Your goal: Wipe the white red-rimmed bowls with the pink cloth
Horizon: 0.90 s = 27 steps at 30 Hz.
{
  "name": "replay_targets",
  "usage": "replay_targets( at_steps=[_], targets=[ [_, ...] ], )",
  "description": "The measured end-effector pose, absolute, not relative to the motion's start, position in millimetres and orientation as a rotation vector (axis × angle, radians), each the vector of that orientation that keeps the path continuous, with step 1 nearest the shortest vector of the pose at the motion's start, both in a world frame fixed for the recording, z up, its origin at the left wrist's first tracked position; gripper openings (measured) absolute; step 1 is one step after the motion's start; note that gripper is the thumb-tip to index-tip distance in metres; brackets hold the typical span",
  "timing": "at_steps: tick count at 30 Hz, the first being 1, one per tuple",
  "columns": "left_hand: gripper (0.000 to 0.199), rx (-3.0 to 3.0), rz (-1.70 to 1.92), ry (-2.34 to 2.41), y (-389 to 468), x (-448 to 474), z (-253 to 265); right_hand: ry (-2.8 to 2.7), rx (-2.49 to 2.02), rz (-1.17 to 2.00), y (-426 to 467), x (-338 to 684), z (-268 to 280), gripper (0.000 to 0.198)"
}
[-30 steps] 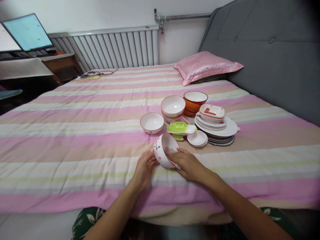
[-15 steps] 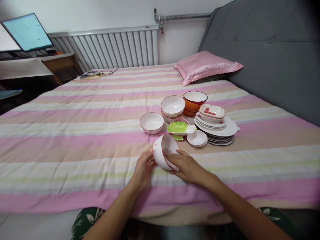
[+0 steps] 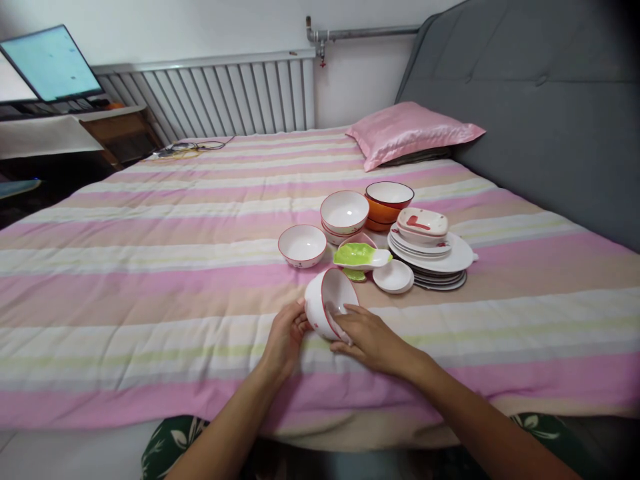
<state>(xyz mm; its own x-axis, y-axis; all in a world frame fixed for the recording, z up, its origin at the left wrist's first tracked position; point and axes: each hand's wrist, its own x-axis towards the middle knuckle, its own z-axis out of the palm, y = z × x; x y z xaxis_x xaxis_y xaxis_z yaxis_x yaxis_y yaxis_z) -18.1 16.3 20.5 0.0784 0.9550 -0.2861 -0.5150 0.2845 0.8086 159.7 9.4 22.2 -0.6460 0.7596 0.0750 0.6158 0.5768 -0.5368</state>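
Observation:
A white bowl (image 3: 315, 308) with a red rim and small red marks is tilted on its side above the bed's front part, its mouth turned right. My left hand (image 3: 287, 335) supports it from the left, fingers curled against its outer wall and underside. Reaching in from the right, my right hand (image 3: 370, 338) has its fingers inside the bowl and its thumb below the lower rim, gripping the edge. Those fingertips are partly hidden by the rim. Just behind stand another red-rimmed bowl (image 3: 302, 245) and a green-and-white leaf-shaped dish (image 3: 357, 255).
Stacked red-rimmed bowls (image 3: 345, 212) and orange bowls (image 3: 384, 212) stand farther back. To the right are small white dishes (image 3: 393, 276) and a stack of plates (image 3: 463, 256) topped by a rectangular dish (image 3: 423, 223). A pink pillow (image 3: 413, 132) lies by the grey headboard (image 3: 540, 113).
The bowl has turned slightly in my hands, its red marks now lower. My right hand has shifted a little left along the rim; the other dishes stay in place.

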Motion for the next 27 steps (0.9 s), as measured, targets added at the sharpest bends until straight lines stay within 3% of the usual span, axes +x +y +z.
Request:
replay_targets(
  at_steps=[4,10,14,18,23,27],
  targets=[
    [0.015,0.581,1.196,0.935,17.1,-18.0,21.1,-2.576,-1.104,0.602,16.7,167.7,17.2,0.041],
    [0.017,0.627,1.195,0.952,16.1,-17.7,19.6,-2.501,-1.136,0.581,10.3,157.9,18.3,0.018],
    [0.019,0.654,1.188,0.961,14.1,-17.1,19.0,-2.368,-1.326,0.671,3.4,150.8,24.5,0.029],
    [0.018,0.606,1.201,0.977,14.2,-16.5,19.8,-2.495,-1.166,0.699,5.9,155.6,24.9,0.022],
    [0.018,0.620,1.184,0.953,15.6,-16.5,20.0,-2.563,-1.132,0.608,12.7,164.2,20.9,0.036],
    [0.018,0.632,1.196,0.959,15.2,-17.0,20.4,-2.558,-1.083,0.585,10.2,160.3,20.0,0.024]
  ],
)
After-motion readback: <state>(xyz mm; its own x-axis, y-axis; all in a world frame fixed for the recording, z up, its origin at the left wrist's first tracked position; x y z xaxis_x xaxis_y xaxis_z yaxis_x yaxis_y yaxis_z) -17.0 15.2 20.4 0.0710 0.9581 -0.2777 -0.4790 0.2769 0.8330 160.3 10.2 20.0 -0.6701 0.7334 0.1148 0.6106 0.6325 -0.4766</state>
